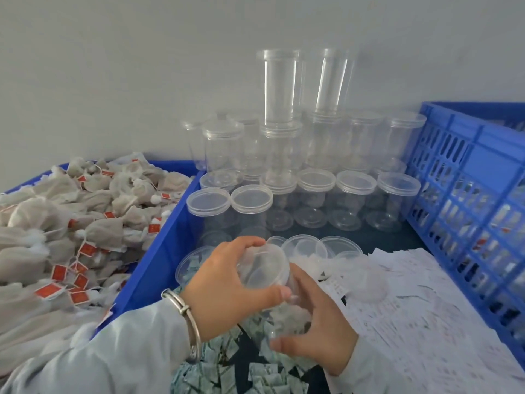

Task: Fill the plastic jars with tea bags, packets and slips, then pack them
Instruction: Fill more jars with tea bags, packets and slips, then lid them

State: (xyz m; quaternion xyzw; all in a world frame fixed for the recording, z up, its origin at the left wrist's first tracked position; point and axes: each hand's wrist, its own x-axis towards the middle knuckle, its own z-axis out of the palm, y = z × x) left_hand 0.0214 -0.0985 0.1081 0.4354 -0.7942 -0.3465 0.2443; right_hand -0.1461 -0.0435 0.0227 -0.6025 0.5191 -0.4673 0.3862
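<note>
My left hand [227, 282] grips the clear lid [262, 268] of a plastic jar from above, fingers curled round its rim. Below it, my right hand [318, 331] holds the jar's clear body [287, 317], which is tilted and has tea bags inside. Under both hands lie small pale green packets [227, 362]. White paper slips [420, 308] are spread to the right. A heap of grey tea bags with red tags [71, 223] fills the blue bin on the left.
Lidded empty jars [315, 191] stand in rows and stacks at the back against the wall. Several loose lids [304, 248] lie just beyond my hands. A blue slotted crate [468, 200] holding filled jars stands at the right. The blue bin's wall [159, 251] borders the left.
</note>
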